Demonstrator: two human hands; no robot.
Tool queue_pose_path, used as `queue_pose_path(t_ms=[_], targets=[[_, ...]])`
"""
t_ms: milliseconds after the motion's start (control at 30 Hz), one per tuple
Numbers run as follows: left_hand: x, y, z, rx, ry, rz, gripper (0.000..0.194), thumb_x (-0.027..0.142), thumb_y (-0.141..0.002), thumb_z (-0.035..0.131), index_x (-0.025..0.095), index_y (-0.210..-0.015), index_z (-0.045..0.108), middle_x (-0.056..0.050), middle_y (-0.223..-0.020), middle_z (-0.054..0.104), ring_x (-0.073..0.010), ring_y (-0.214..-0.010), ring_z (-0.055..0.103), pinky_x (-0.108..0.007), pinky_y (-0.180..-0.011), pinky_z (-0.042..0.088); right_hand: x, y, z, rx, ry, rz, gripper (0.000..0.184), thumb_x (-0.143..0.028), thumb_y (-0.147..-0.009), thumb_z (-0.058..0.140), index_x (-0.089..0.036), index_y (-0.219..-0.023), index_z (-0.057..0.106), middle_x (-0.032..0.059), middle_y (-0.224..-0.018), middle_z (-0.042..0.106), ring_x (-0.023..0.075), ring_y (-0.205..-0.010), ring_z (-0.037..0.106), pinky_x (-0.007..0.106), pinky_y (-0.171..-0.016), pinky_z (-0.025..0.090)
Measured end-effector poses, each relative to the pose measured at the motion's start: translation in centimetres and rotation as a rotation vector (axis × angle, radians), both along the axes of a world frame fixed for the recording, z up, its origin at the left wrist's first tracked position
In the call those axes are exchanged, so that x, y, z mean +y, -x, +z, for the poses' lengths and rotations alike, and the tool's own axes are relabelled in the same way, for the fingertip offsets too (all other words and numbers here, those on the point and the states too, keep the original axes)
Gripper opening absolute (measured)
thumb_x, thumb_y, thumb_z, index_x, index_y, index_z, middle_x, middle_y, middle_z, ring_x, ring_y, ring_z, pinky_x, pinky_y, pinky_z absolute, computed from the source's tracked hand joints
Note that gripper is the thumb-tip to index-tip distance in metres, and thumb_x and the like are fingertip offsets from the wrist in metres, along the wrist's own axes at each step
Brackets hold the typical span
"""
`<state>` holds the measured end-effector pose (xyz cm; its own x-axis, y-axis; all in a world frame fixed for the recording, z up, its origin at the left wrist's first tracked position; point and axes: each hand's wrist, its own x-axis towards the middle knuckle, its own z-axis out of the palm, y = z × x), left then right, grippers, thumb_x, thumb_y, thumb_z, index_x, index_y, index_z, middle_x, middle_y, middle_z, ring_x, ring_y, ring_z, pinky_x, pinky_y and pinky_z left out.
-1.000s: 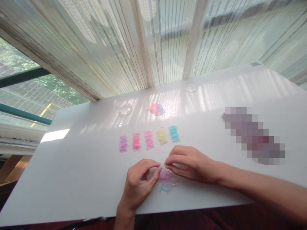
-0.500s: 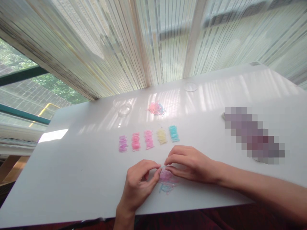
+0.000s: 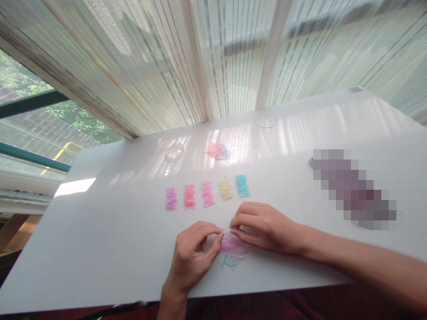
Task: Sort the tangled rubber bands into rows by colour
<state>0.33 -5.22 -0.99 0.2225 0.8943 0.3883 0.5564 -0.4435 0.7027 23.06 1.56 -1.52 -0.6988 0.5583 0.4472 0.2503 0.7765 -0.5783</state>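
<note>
My left hand [image 3: 196,251] is closed in a pinch, thumb against forefinger, over a loose pile of thin purple, pink and blue rubber bands [image 3: 231,255] near the table's front edge. Facing it, my right hand [image 3: 263,226] pinches just right of the same spot. A thin, pale rubber band appears held between the two sets of fingertips, though it is barely visible. Beyond the hands lie flat, sorted stacks of bands: purple [image 3: 171,198], coral pink [image 3: 189,196], pink [image 3: 207,194], yellow [image 3: 225,189] and turquoise [image 3: 242,185].
Farther back on the white table [image 3: 116,249] lies a mixed heap of bands [image 3: 219,151]. Clear round dishes or lids [image 3: 174,152] sit to its left, and another clear round piece [image 3: 266,121] is near the blinds. A pixelated object [image 3: 353,189] lies at right.
The pale blue strand seen between my fingertips earlier is now much fainter. My hands have hardly moved, and the stacks lie as before.
</note>
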Motion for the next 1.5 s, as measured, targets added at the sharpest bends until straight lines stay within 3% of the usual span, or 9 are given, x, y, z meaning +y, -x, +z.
queue_pose_path(t_ms=[733,1167,1500], targets=[[0.00,0.02,0.00,-0.010,-0.003,-0.013,0.008,0.011,-0.094,0.068,0.019,-0.093,0.071,-0.002,-0.082,0.074,-0.0115,-0.061,0.060,-0.022,-0.054,0.047,0.09,0.04,0.37,-0.005,-0.005,0.032,0.028,-0.025,-0.107,0.047,-0.017,-0.093,0.071,0.0057,-0.082,0.069,0.0160,-0.072,0.061,0.027,-0.068,0.048],[0.08,0.05,-0.01,-0.031,0.015,-0.058,0.010,0.010,-0.093,0.069,0.019,-0.097,0.072,-0.004,-0.086,0.075,-0.0129,-0.068,0.066,-0.021,-0.055,0.049,-0.03,-0.23,0.17,-0.007,0.045,0.046,0.022,-0.030,-0.106,0.052,-0.017,-0.105,0.070,0.0068,-0.090,0.070,0.0177,-0.079,0.065,0.028,-0.073,0.051],[0.09,0.04,0.11,-0.053,0.008,-0.069,0.013,0.008,-0.092,0.070,0.019,-0.098,0.072,-0.004,-0.086,0.076,-0.0136,-0.070,0.068,-0.021,-0.055,0.050,0.01,0.02,0.28,0.038,0.010,0.035,0.019,-0.022,-0.104,0.054,-0.017,-0.094,0.070,0.0054,-0.084,0.070,0.0157,-0.073,0.062,0.026,-0.070,0.049]])
